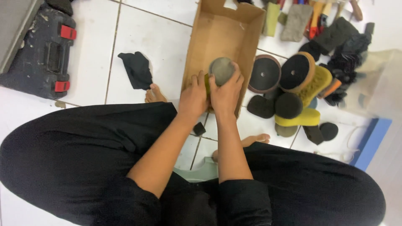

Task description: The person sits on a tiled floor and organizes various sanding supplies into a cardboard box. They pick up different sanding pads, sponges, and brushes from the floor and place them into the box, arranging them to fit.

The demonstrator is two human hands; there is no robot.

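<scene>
Both my hands hold a round foam pad (221, 69) with a grey face and a yellow edge, just over the near end of an open cardboard box (217, 31). My right hand (227, 94) wraps around the pad's right side and underside. My left hand (193, 97) presses against its left side, fingers bent. The pad's lower part is hidden behind my fingers.
Several round polishing pads, black (264, 73) and yellow (298, 119), lie piled on the white tiles to the right of the box. A black cloth (137, 69) and a dark tool case (42, 52) sit to the left. My bare feet and black-clad knees fill the foreground.
</scene>
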